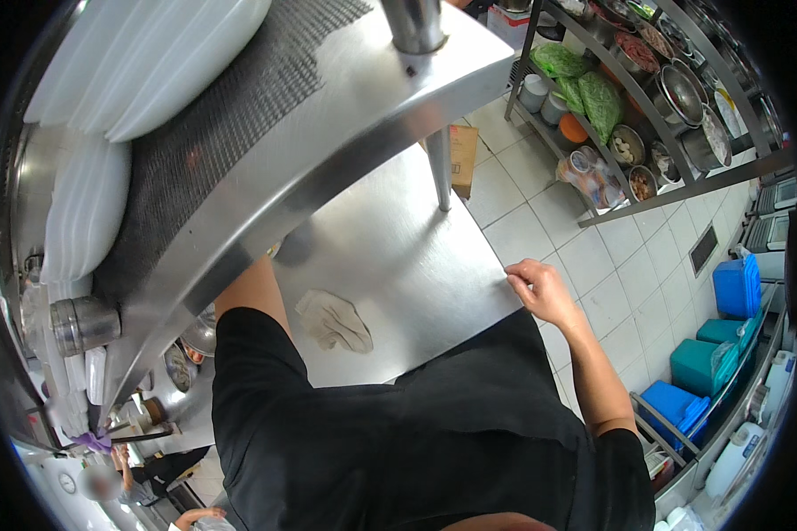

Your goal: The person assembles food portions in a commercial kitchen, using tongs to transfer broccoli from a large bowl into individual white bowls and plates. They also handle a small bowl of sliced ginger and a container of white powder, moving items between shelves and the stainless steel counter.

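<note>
Before me stretches a stainless steel worktable (385,245). A crumpled off-white cloth (335,320) lies on it, close to my body. My left forearm reaches beneath the raised steel shelf (265,219), which hides my left hand; what that hand touches cannot be seen. My right hand (538,290) is at the table's right edge near the front corner, its fingers curled and the fingertips at the metal edge. Whether it grips the edge is unclear.
White dishes (166,60) stand stacked on the shelf beside a steel canister (86,324). A metal rack (644,126) holds bowls and bagged greens (598,96). Blue and teal bins (701,362) line the right. A co-worker (143,481) is at lower left. A cardboard box (463,159) sits beyond the table.
</note>
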The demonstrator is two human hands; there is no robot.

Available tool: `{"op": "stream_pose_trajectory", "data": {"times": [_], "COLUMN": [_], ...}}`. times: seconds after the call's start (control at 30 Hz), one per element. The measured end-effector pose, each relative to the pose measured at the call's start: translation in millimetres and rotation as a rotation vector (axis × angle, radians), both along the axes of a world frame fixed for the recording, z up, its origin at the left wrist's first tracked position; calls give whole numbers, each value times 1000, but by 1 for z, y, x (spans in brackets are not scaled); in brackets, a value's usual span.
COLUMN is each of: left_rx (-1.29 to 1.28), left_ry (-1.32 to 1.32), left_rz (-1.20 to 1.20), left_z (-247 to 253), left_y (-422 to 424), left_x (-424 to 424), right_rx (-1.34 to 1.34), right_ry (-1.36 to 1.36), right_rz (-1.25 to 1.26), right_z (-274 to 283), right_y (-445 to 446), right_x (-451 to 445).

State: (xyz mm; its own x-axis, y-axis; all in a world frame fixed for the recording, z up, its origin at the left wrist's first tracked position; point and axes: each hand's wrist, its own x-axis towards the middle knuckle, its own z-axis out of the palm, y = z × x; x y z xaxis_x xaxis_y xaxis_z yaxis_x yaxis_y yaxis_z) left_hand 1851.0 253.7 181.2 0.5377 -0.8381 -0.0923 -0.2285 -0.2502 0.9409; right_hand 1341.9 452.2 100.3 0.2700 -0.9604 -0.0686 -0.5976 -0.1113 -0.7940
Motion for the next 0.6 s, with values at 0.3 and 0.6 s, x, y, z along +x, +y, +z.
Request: {"op": "stream_pose_trajectory", "data": {"times": [0.3, 0.6], "left_rx": [98, 690], "left_ry": [-512, -803], "left_rz": [-72, 113], "left_z": [-11, -167], "left_y": [10, 259], "left_x": [26, -110], "right_rx": [-24, 193], "right_ry": [-65, 127], "right_rz": [-57, -160], "right_z": [-1, -114], "right_y": [-41, -77], "right_x": [-25, -103]}}
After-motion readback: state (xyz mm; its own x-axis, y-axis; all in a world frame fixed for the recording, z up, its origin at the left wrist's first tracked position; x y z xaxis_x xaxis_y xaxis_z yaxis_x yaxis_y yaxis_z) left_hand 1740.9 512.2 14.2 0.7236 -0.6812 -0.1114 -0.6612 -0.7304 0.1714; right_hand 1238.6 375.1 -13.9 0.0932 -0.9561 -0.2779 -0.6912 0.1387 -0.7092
